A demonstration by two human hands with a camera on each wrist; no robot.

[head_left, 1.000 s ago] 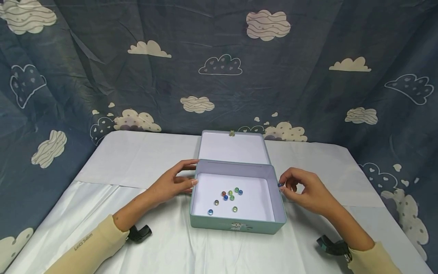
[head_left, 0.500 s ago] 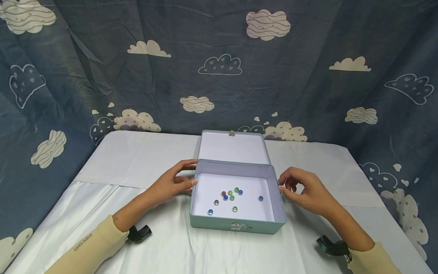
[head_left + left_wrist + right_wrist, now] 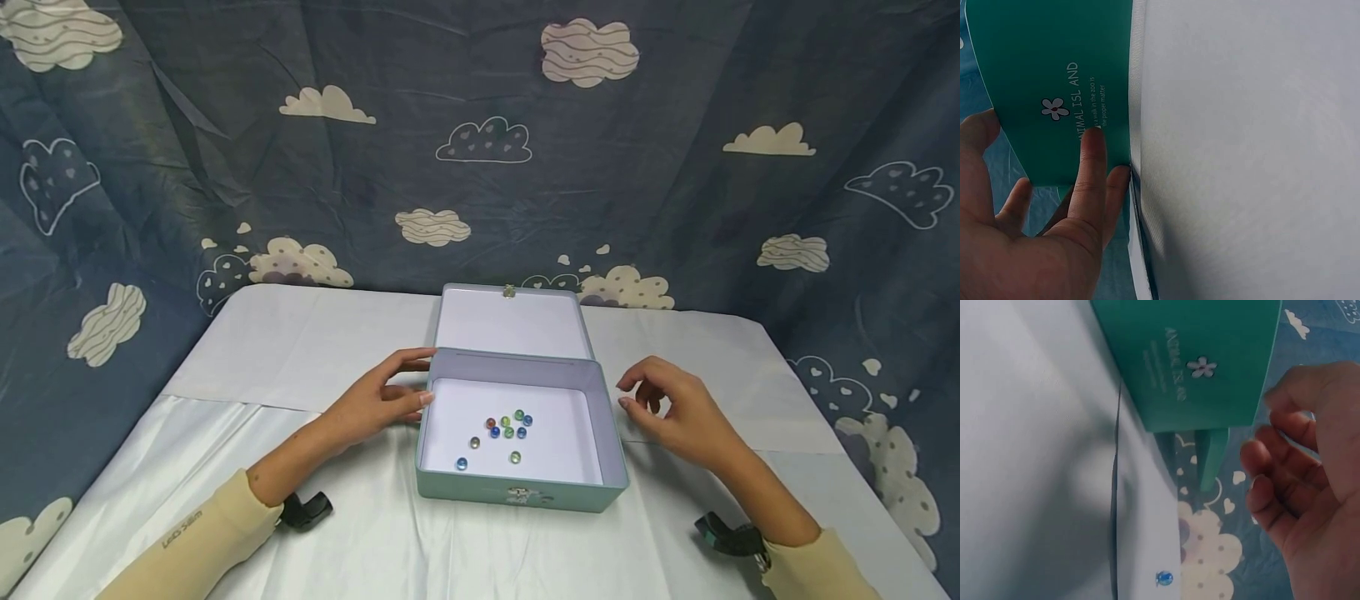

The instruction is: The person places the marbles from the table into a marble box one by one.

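Note:
A green tin box (image 3: pixel 517 497) with a pale lilac inside stands on the white cloth, its lid (image 3: pixel 513 321) laid back behind it. Glass marbles, several of them, lie on the box floor, among them a brown one (image 3: pixel 491 423), a green one (image 3: pixel 519 415) and a blue one (image 3: pixel 522 432). My left hand (image 3: pixel 375 398) rests on the box's left side, fingers spread along the outer wall and thumb near the rim. Just right of the box, apart from it, my right hand (image 3: pixel 678 408) hovers with loosely bent fingers and holds nothing.
In the right wrist view a blue marble (image 3: pixel 1164 577) lies on the white cloth near its far edge; the head view does not show it. A dark curtain (image 3: pixel 480 75) with clouds hangs behind the table. A small clasp (image 3: pixel 509 292) sits on the lid's edge.
The right hand let a blue marble drop inside the box's right wall. That marble rolled left to the others. The right hand then drew slightly right and up; the left stayed put.

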